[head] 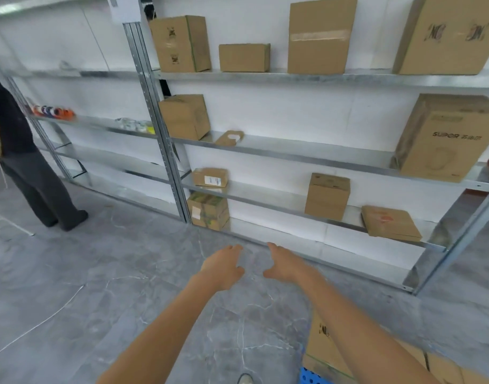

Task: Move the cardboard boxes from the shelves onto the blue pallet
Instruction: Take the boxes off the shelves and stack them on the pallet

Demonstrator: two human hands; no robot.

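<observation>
Several cardboard boxes stand on a metal shelf rack [293,77]. The nearest low ones are a green-printed box [208,210] on the bottom shelf, a small labelled box [210,177] above it, a cube box [327,195] and a flat box [390,223]. A large printed box [442,138] fills the right of the middle shelf. My left hand [224,266] and my right hand [284,264] reach forward side by side over the floor, both empty with fingers apart, short of the shelves. The blue pallet [307,374] shows at the bottom, with boxes [325,345] on it.
A person in dark clothes [30,162] stands at the left by a second rack holding tape rolls [53,111]. A white cord [44,320] lies across the grey floor. The rack's right post [459,236] slants down to the floor.
</observation>
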